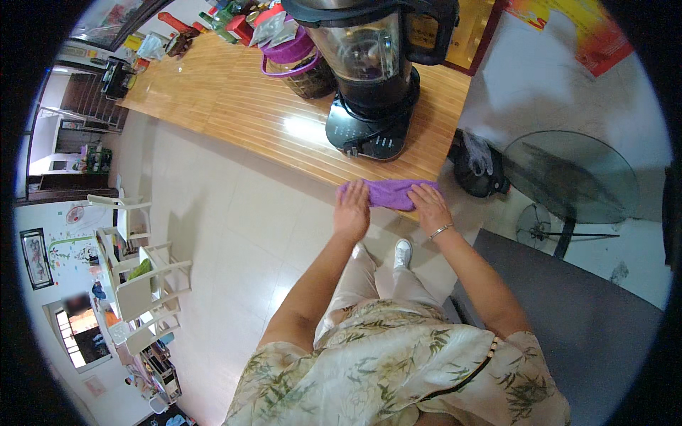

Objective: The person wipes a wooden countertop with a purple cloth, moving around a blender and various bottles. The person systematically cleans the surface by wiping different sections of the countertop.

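A folded purple cloth lies along the near edge of the wooden counter, partly over its corner. My left hand holds the cloth's left end, its fingers laid over the top. At the other end my right hand, with a bracelet at the wrist, grips the cloth with fingers bent over it. Both palms' undersides are hidden. Just beyond the cloth stands a blender with a clear jug and a black base.
Left of the blender is a jar with a purple lid. Bottles and packets crowd the counter's far side. To the right are a round glass tabletop, a black appliance and a grey surface. White chairs stand left.
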Motion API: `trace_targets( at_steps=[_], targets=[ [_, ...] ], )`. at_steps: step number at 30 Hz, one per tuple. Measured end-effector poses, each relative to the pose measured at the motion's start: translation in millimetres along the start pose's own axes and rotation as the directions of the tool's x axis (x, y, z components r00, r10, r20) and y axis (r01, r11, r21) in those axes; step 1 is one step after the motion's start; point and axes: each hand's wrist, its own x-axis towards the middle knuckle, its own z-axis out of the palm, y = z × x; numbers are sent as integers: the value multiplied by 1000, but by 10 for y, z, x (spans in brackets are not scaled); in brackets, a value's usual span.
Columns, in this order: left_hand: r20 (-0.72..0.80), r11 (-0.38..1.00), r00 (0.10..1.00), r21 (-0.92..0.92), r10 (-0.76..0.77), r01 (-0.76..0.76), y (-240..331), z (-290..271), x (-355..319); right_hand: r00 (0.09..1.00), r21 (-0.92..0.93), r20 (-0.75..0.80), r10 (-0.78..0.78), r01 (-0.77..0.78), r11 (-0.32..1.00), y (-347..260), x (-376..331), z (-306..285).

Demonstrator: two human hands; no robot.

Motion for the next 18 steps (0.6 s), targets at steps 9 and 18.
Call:
trace_targets(
  at_steps=[9,18],
  targets=[
    [19,999,999,-16,37,-36,-142,65,70,1000,10,-18,22,-21,1000,-238,247,90],
    [42,992,995,-84,-91,94,-184,-196,498,996,-7,-29,83,-83,997,-266,316,83]
  ],
)
